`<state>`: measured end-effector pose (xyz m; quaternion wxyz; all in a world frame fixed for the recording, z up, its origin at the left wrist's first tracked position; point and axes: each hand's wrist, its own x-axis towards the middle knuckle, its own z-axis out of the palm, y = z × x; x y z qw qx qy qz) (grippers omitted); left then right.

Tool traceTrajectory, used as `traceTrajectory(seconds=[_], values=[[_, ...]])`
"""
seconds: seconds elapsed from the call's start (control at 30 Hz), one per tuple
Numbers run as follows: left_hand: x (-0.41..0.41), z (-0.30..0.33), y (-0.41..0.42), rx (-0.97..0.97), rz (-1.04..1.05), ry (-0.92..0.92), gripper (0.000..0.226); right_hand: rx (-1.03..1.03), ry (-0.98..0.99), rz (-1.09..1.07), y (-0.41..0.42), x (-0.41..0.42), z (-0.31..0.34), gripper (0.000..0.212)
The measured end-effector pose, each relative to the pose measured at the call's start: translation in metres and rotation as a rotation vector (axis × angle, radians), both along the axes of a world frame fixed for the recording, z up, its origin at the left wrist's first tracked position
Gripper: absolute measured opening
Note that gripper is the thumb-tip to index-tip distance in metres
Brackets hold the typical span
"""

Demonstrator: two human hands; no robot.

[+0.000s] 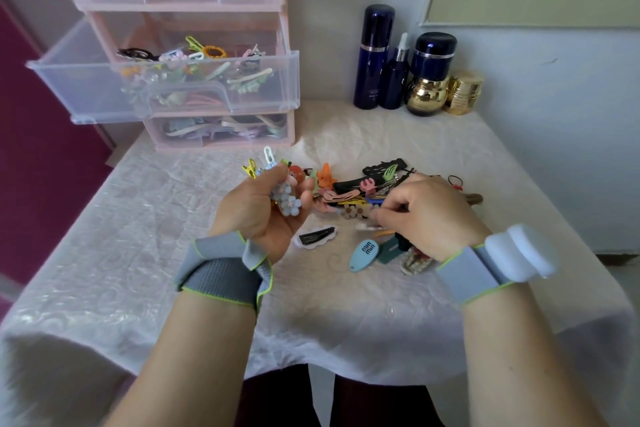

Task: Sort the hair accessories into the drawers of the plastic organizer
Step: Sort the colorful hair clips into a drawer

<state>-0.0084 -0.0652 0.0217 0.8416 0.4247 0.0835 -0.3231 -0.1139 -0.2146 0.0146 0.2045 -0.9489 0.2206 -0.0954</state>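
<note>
My left hand (256, 208) is raised over the table, shut on a bunch of hair clips (285, 198): a blue flower clip, a yellow one, a white-blue one and a red one. My right hand (426, 211) reaches down into the pile of hair accessories (360, 191) at the table's middle, fingertips pinching at a small pale clip; whether it is gripped I cannot tell. The pink plastic organizer (221, 135) stands at the back left. Its middle drawer (173, 90) is pulled out and holds several clips. The lower drawer (218, 132) is closed and also holds clips.
A blue oval clip (362, 255), a black clip on a white card (317, 236) and a teal clip (389, 251) lie near my right wrist. Dark blue bottles (375, 55) and gold jars (427, 95) stand at the back right by the wall. A white cloth (138, 218) covers the table.
</note>
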Motion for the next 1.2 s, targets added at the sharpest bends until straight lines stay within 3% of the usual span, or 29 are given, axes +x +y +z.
traceTrajectory(seconds=[0.13,0.3,0.53,0.67,0.87,0.93,1.2], values=[[-0.002,0.000,-0.002,0.000,-0.022,0.003,0.021,0.015,0.029,-0.001,-0.002,-0.002,-0.001,0.011],[-0.002,0.001,-0.003,0.005,-0.028,-0.001,0.021,0.027,-0.093,-0.097,-0.011,-0.002,0.000,0.008],[-0.002,0.004,-0.001,0.036,-0.029,-0.088,0.015,0.017,-0.206,-0.143,-0.018,-0.001,0.000,0.014],[-0.008,0.009,-0.003,0.082,-0.136,-0.234,0.011,0.106,-0.308,-0.106,-0.008,0.005,0.002,0.012],[-0.014,0.026,-0.006,0.159,-0.254,-0.524,0.008,0.463,-0.535,0.129,0.023,0.012,0.030,0.015],[-0.012,0.035,-0.007,0.204,-0.260,-0.625,0.003,0.481,-0.576,0.196,0.032,0.016,0.040,0.017],[0.017,0.098,-0.002,0.481,-0.076,-1.118,0.018,0.485,-0.770,0.271,0.046,0.054,0.088,0.026]])
